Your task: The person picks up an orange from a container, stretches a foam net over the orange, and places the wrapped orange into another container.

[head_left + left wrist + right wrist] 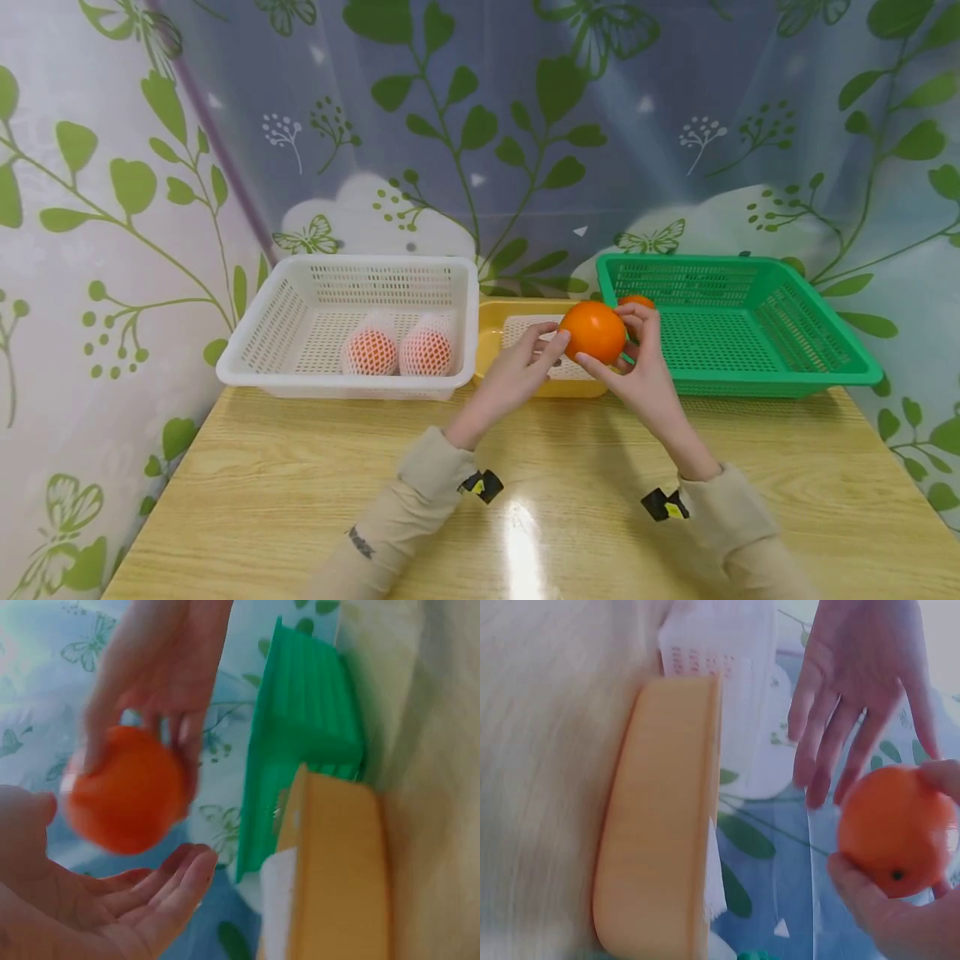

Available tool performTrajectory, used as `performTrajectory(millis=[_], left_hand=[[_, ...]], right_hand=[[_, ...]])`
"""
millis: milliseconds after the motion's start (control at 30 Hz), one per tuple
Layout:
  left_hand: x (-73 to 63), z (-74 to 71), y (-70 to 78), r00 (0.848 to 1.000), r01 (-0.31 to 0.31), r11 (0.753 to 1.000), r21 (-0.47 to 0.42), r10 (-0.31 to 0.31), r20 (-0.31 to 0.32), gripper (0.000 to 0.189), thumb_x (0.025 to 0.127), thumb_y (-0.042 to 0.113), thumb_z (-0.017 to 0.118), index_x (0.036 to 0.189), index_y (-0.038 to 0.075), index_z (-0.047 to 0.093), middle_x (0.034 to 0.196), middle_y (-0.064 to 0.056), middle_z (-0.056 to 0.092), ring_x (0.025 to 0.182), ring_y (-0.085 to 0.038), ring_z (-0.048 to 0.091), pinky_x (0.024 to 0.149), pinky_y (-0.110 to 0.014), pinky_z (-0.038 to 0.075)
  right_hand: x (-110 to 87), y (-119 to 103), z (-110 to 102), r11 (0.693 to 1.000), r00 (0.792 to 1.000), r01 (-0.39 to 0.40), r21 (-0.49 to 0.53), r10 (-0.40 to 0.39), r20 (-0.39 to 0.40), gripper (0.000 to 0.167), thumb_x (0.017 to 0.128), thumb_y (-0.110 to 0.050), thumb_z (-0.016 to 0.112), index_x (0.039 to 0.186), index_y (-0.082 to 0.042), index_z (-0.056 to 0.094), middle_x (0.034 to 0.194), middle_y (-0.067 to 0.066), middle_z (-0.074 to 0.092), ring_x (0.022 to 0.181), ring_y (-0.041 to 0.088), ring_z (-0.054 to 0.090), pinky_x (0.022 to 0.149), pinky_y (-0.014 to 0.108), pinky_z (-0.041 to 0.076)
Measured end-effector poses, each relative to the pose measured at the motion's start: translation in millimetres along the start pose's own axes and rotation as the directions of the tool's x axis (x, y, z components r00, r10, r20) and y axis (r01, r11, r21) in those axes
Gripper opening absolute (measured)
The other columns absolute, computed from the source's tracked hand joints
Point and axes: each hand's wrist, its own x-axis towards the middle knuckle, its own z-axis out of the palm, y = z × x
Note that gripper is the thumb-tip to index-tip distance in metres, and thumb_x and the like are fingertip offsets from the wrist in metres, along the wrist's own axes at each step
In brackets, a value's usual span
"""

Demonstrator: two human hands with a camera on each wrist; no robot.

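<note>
A: What stands on the table [337, 500]?
B: Three containers in a row: the left basket [352, 382], the middle tray [558, 388], then the right basket [750, 388]. A curtain [510, 150] hangs behind them.
A: And in the left basket?
B: A netted fruit [372, 352] near the front wall, with a second netted fruit [426, 348] just to its right.
A: The right basket?
B: A far orange [636, 299] at its left end, beyond the right hand [647, 375].
A: And above the middle tray?
B: The near orange [592, 332], in the right hand, with the left hand [521, 367] just to its left.
</note>
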Motion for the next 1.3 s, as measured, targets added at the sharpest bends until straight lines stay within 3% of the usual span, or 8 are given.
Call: performTrajectory(millis=[200,333,467,633,800,1067,1167,1300], left_hand=[[-0.7,11.7,-5.9,0.999,-0.019,0.955,-0.295,0.030,0.032,0.067,0.106,0.048,0.047,0.154,0.006,0.030,0.141,-0.020,0.053,0.119,-0.030,0.064,0.093,-0.043,0.058],[-2.0,11.5,-7.8,0.998,-0.066,0.943,-0.325,0.057,-0.035,0.064,0.105,0.041,0.054,0.154,0.007,0.030,0.145,-0.019,0.047,0.118,-0.030,0.063,0.092,-0.039,0.058],[-4.6,5.4,-9.8,0.995,-0.091,0.955,-0.284,0.073,-0.071,0.068,0.101,0.049,0.057,0.152,0.010,0.034,0.142,-0.017,0.049,0.112,-0.029,0.065,0.091,-0.038,0.058],[-9.6,-2.0,-11.8,0.995,-0.089,0.987,-0.135,0.083,-0.048,0.069,0.099,0.047,0.063,0.154,0.015,0.036,0.142,-0.013,0.052,0.111,-0.027,0.065,0.089,-0.036,0.058],[-15.2,-4.7,-13.8,0.996,-0.085,0.992,-0.092,0.087,0.020,0.069,0.098,0.033,0.069,0.155,0.015,0.035,0.149,-0.012,0.048,0.120,-0.031,0.062,0.090,-0.032,0.058],[-26.3,-6.4,-28.0,0.992,-0.111,0.992,-0.058,0.114,0.054,0.072,0.089,0.023,0.080,0.151,0.015,0.044,0.151,-0.006,0.046,0.120,-0.029,0.061,0.090,-0.033,0.058],[-32.1,-7.1,-34.7,0.988,-0.129,0.992,-0.012,0.129,0.081,0.075,0.085,0.022,0.084,0.151,0.014,0.047,0.149,-0.008,0.048,0.121,-0.028,0.060,0.090,-0.030,0.058],[-40.2,-7.1,-44.0,0.985,-0.132,0.988,0.079,0.122,0.124,0.079,0.083,0.026,0.086,0.151,0.014,0.047,0.145,-0.009,0.052,0.122,-0.026,0.060,0.092,-0.027,0.056]], right_hand=[[-4.2,3.8,14.8,0.996,0.994,0.094,-0.007,-0.093,0.054,0.081,0.092,-0.002,0.073,0.157,-0.024,0.031,0.155,0.009,0.033,0.128,0.036,0.053,0.099,0.015,0.046],[-5.6,5.6,19.1,0.986,0.986,0.157,-0.059,-0.152,0.068,0.080,0.090,-0.002,0.076,0.156,-0.023,0.036,0.157,0.004,0.037,0.130,0.029,0.052,0.102,0.017,0.046],[-7.5,4.3,18.3,0.990,0.986,0.140,-0.003,-0.139,0.089,0.069,0.096,-0.003,0.068,0.155,-0.018,0.036,0.155,0.007,0.040,0.129,0.021,0.052,0.102,0.017,0.046],[-11.7,3.9,13.8,0.995,0.995,0.067,0.076,-0.073,0.070,0.044,0.104,-0.006,0.055,0.146,-0.005,0.041,0.145,0.015,0.048,0.118,0.013,0.057,0.094,0.016,0.049],[-15.3,8.9,10.8,0.999,0.990,0.017,0.049,-0.024,0.137,0.050,0.104,-0.010,0.057,0.152,-0.009,0.040,0.152,0.014,0.042,0.118,0.012,0.055,0.098,0.015,0.047],[-24.1,19.3,9.5,0.991,0.940,-0.047,0.124,0.002,0.341,0.064,0.099,-0.007,0.066,0.156,-0.014,0.038,0.156,0.012,0.036,0.128,0.028,0.053,0.098,0.024,0.052],[-29.0,25.7,10.7,0.993,0.920,-0.061,0.098,0.018,0.392,0.067,0.097,-0.009,0.069,0.156,-0.017,0.039,0.155,0.012,0.038,0.130,0.038,0.051,0.100,0.028,0.052],[-35.1,35.3,14.5,0.997,0.902,-0.069,0.031,0.049,0.429,0.069,0.094,-0.014,0.074,0.154,-0.020,0.041,0.154,0.010,0.041,0.130,0.037,0.052,0.104,0.035,0.050]])
